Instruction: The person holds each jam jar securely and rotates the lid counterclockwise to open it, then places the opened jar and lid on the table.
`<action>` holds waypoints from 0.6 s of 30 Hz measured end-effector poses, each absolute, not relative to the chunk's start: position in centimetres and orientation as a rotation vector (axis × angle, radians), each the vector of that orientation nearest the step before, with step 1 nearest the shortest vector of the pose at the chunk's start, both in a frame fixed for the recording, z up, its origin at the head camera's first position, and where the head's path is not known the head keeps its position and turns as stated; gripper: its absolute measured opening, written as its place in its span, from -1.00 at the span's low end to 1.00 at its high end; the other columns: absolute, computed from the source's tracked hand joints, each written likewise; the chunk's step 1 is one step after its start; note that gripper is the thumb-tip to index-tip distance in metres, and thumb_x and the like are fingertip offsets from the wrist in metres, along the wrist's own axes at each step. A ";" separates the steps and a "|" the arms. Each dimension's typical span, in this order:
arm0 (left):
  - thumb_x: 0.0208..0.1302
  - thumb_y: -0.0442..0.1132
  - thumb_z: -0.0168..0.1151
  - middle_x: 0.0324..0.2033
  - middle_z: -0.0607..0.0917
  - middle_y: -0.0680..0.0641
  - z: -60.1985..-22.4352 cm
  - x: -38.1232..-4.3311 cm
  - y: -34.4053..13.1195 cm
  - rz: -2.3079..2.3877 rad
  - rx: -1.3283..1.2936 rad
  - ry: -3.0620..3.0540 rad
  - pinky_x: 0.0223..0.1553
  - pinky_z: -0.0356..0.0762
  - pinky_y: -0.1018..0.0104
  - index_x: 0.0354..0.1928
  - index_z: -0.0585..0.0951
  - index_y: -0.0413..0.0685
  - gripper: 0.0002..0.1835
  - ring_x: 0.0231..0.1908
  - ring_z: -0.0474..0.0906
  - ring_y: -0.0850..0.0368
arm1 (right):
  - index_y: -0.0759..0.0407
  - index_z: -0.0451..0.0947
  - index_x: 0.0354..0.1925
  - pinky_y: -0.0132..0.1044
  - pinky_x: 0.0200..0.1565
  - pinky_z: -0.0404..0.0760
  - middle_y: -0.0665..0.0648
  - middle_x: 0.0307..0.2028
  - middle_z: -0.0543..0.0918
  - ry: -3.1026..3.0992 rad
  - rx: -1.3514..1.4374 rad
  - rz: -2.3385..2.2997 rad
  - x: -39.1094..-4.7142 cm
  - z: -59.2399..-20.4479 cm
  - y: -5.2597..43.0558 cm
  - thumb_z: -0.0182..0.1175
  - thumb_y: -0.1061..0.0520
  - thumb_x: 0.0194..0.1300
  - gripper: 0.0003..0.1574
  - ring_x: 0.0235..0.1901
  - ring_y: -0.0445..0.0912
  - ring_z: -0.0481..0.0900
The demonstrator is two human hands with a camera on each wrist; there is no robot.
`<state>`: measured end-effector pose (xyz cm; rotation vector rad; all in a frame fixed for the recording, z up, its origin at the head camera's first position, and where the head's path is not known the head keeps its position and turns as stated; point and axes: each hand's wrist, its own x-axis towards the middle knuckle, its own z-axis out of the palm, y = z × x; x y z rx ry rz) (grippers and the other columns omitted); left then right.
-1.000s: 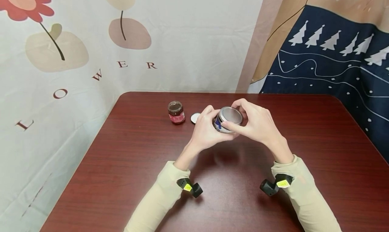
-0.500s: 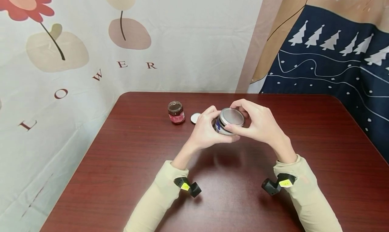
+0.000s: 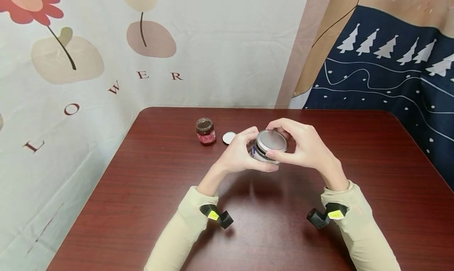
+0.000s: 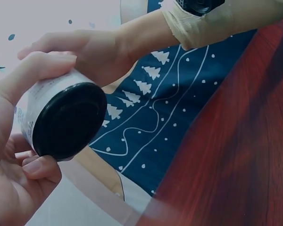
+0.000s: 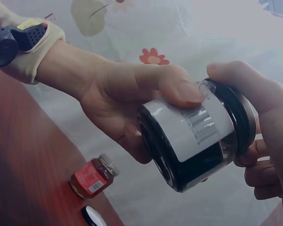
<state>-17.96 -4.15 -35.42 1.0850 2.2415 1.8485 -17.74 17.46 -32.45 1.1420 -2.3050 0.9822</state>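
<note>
A glass jar of dark contents with a white label (image 5: 181,129) is held up over the table, tilted in both wrist views. Around its body my left hand (image 3: 235,154) curls, thumb on the near side. My right hand (image 3: 303,146) grips the silver lid (image 3: 272,140) by its rim, thumb in front and fingers behind. The lid sits on the jar. From the left wrist view the jar's dark base (image 4: 70,122) faces the camera, with left fingertips at its edge.
An uncapped jar with a pink-red label (image 3: 206,135) stands at the back of the dark red table (image 3: 159,192). Beside it lies a loose lid (image 3: 228,137), white inside up. Printed cloths (image 3: 227,46) hang behind the table.
Both hands and the jar have shifted slightly toward me and to the right. The jar's silver lid stays in the right hand's grip. Uncapped jar and loose lid have not moved.
</note>
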 end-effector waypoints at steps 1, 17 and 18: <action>-0.25 -0.29 0.73 -0.29 0.59 0.02 -35.4 -18.0 -4.2 1.854 1.084 2.213 -0.13 0.55 0.28 -0.23 0.66 -0.01 -0.52 -0.18 0.60 0.13 | 0.06 0.58 0.05 -0.44 -0.37 0.42 -0.13 -0.19 0.62 -2.300 1.157 0.995 -17.7 -32.4 17.4 0.47 -0.01 0.03 -0.42 -0.36 -0.28 0.45; -0.23 -0.21 0.72 -0.33 0.56 0.03 -35.2 -18.2 -4.8 1.811 1.078 2.289 -0.25 0.48 0.29 -0.25 0.70 0.06 -0.57 -0.24 0.53 0.13 | 0.01 0.54 0.25 -0.40 -0.39 0.37 -0.09 -0.18 0.53 -2.298 1.195 0.949 -17.7 -32.5 17.3 0.31 -0.19 0.26 -0.34 -0.33 -0.26 0.39; -0.23 -0.19 0.73 -0.34 0.55 0.04 -35.2 -18.2 -4.8 1.801 1.074 2.317 -0.26 0.47 0.29 -0.25 0.70 0.07 -0.57 -0.25 0.52 0.14 | 0.01 0.53 0.25 -0.40 -0.40 0.36 -0.08 -0.19 0.52 -2.302 1.179 0.935 -17.7 -32.5 17.3 0.31 -0.22 0.27 -0.33 -0.34 -0.26 0.39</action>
